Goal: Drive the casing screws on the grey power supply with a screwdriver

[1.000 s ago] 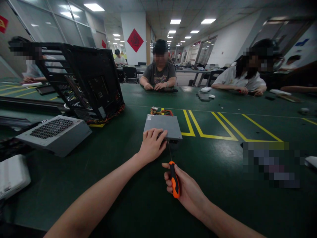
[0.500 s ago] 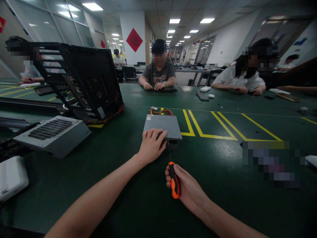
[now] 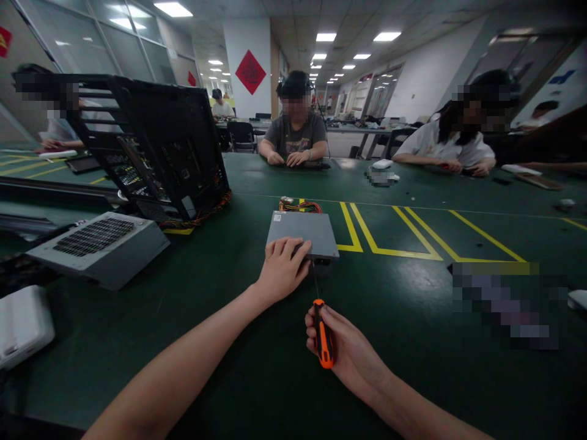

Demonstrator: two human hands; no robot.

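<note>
A flat grey computer power supply [image 3: 316,227] lies on the green table with a bundle of coloured cables [image 3: 300,206] at its far side. My left hand [image 3: 283,269] is closed over its near edge, fingers bent on the top and the thumb side against the front face. In my right hand [image 3: 337,330] is an orange and black screwdriver [image 3: 324,339], fingers wrapped round the handle. Its thin shaft points away from me to the front face of the power supply, near the socket. The tip is too small to make out there.
To the left stands an open black computer case [image 3: 169,153]. Before it lies a second grey power supply [image 3: 103,247] with a fan grille. A white box-like object [image 3: 22,327] is at the left edge. Yellow tape lines [image 3: 394,253] mark the right side. People sit across the table.
The screwdriver handle has turned in my right hand, so a different orange and black side faces up. My left hand stays on the power supply. The view has shifted slightly.
</note>
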